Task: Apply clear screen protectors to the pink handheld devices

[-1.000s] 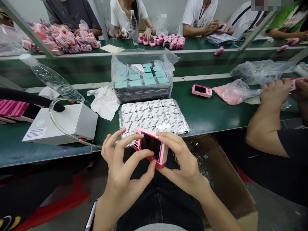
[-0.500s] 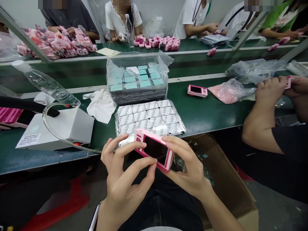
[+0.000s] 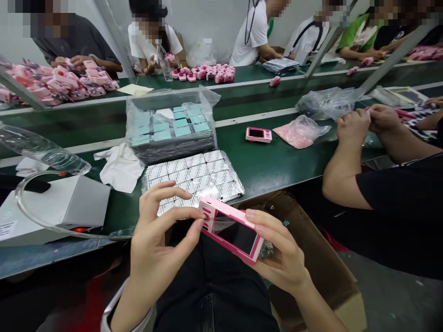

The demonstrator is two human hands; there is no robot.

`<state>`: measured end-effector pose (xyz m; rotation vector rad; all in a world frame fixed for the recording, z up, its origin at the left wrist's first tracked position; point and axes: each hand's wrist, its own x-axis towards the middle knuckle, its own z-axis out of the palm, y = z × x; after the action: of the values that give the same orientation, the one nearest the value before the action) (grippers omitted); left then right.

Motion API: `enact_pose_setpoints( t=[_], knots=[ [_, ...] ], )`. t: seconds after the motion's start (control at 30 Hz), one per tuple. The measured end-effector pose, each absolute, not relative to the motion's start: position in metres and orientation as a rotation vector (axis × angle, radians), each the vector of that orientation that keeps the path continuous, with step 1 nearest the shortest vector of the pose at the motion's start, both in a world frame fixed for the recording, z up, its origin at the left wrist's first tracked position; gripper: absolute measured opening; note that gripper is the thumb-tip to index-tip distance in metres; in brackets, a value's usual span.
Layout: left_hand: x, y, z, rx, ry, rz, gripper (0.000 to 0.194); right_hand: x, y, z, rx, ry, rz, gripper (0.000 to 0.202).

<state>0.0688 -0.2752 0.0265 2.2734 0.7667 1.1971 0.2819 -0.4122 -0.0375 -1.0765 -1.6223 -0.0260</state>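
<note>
A pink camera [image 3: 231,228] with a dark screen and a few buttons is held tilted above my lap. My right hand [image 3: 282,251] grips its right end, fingers on the top edge and thumb underneath. At the button end, my left hand [image 3: 166,242] has thumb and index fingertips pressed together against the front; whatever lies between them is too small to make out. Its other fingers are raised and bent. A pale, glossy patch shows on the screen's left part. Just beyond my hands lies a wrapped sheet of white-labelled rectangular pieces [image 3: 194,173].
Behind the sheet stands a plastic-wrapped stack of teal-faced panels [image 3: 166,133]. A white cloth [image 3: 121,168] and a grey box with a hose [image 3: 86,203] are left. Another pink camera [image 3: 258,134] and a pink bag [image 3: 299,132] lie right, near a co-worker's arm [image 3: 346,161]. Below is a carton [image 3: 321,258].
My left fingertips have moved from the screen's lower edge to the button end. The camera sits slightly lower and further right in view. The head view has shifted right.
</note>
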Motion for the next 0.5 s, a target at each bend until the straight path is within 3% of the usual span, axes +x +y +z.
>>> enact_pose_setpoints(
  t=[0.17,0.33,0.5],
  knots=[
    [0.107,-0.246,0.031,2.196,0.712,1.135,0.015,0.307,-0.446,-0.045,-1.101,-1.675,-0.089,0.066],
    [0.171,-0.235,0.026,2.377,0.478,1.194,0.007,0.324,-0.480,-0.047,-1.095,-1.904,-0.223,0.028],
    [0.246,-0.277,-0.032,2.828,-0.156,0.570,0.016,0.322,-0.499,-0.065,-0.988,-2.052,-0.359,0.023]
  ],
)
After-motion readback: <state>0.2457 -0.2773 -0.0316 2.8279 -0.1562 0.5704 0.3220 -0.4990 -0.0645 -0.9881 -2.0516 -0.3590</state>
